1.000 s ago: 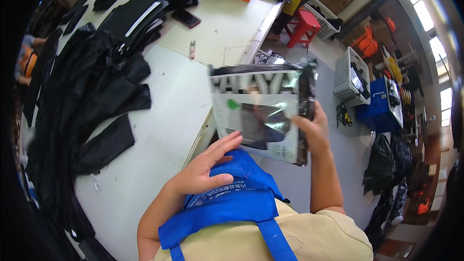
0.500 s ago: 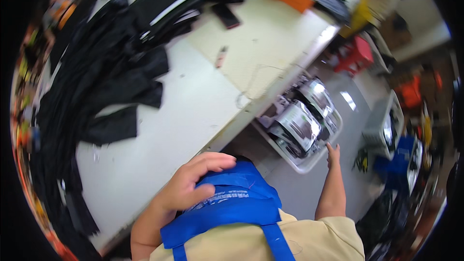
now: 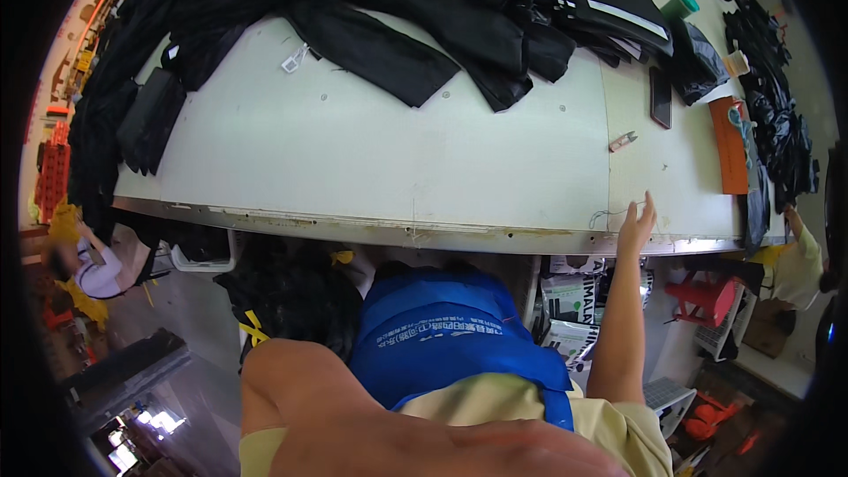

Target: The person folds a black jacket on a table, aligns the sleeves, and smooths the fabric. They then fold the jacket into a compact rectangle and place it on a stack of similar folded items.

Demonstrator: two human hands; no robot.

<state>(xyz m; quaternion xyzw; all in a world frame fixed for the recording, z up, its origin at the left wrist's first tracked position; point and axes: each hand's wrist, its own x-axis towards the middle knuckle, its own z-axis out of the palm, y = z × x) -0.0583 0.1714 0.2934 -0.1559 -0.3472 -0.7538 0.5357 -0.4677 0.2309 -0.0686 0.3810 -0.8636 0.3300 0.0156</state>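
Note:
My right hand [image 3: 638, 228] is raised at the table's front edge, its fingers apart and nothing in them. Close by, a thin loose thread [image 3: 608, 213] lies on the white table [image 3: 371, 159]. A small pinkish tool [image 3: 623, 141], perhaps thread snips, rests farther in. My left hand [image 3: 503, 450] is folded across in front of me, very near and cut off by the lower edge. Its fingers are hidden. Black trousers [image 3: 380, 53] are spread and heaped along the far side, with a white tag [image 3: 294, 60] beside one leg.
A dark phone [image 3: 660, 97], an orange box [image 3: 729, 146] and a green cup [image 3: 680, 4] are at the right. Under the table, silvery packages [image 3: 570, 300] and a black bundle [image 3: 283, 296] flank my blue apron [image 3: 459, 336]. A red stool [image 3: 702, 300] and co-workers appear at both sides.
My view has swung left to face the table squarely. My right hand has gone from above the crate of packages to the table edge; my left hand has drawn in close to me.

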